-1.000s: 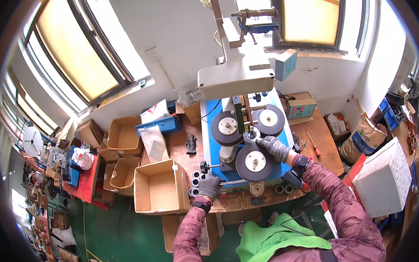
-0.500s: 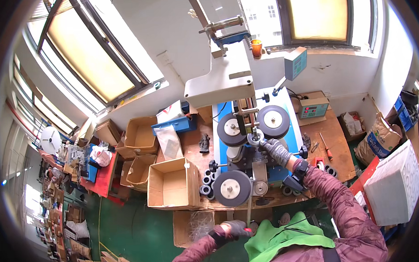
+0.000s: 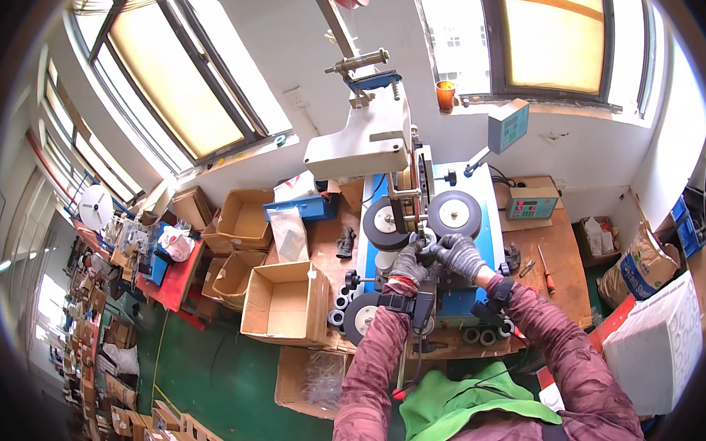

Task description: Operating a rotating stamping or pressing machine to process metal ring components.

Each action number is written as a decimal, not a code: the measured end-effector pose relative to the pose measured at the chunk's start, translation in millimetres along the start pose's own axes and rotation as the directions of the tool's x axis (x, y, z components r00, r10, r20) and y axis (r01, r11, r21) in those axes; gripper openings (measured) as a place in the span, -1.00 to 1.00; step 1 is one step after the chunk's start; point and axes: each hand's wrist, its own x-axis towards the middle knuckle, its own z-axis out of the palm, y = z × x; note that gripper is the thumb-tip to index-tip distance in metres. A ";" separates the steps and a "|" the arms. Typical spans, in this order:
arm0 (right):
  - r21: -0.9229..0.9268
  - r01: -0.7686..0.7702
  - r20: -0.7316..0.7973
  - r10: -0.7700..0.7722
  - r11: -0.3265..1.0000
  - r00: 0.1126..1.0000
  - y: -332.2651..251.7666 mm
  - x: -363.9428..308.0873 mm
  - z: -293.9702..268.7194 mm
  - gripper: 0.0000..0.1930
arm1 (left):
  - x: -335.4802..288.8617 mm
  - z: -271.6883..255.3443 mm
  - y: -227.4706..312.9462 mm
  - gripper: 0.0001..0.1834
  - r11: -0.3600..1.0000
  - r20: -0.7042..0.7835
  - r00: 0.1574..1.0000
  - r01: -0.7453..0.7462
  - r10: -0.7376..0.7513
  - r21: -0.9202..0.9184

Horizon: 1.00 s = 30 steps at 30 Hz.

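Both my gloved hands are up at the winding machine, a white-headed bench machine with black rubber rollers. A small grey ring sits between the rollers, below the upright wheel. My right hand is closed at the ring's right side, its fingertips on it. From the near left, my left hand has its fingers closed against the ring's lower edge; the fingertips are partly hidden. Left and right of the ring stand two rollers, the left one and the right one. Behind my left forearm, a third roller is partly covered.
An open cardboard box stands at the table's left, beside several dark rings. More rings lie near the front edge. A red-handled screwdriver and a control box are on the right. A red-tipped lever hangs below.
My left hand has let go of the red-tipped lever and moved up to the ring. My right hand stays at the ring. The near roller and lever have shifted left in view.
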 end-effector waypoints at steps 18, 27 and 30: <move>0.032 0.407 0.152 -0.407 0.913 0.901 -10.1 7.4 -25.1 -0.73 | -32.3 -10.4 -49.4 -0.72 0.976 -0.187 0.967 -0.194 0.173 -0.100; 0.410 -0.164 0.302 0.036 0.897 0.953 1.6 26.5 15.6 -0.71 | -36.3 -10.8 -80.0 -0.60 0.899 -0.063 0.901 -0.434 0.430 -0.057; -0.043 0.565 0.147 -0.554 0.824 0.819 38.6 4.4 29.0 -0.77 | -43.2 -51.4 -121.0 -0.65 0.723 -0.018 0.848 -0.441 0.530 0.531</move>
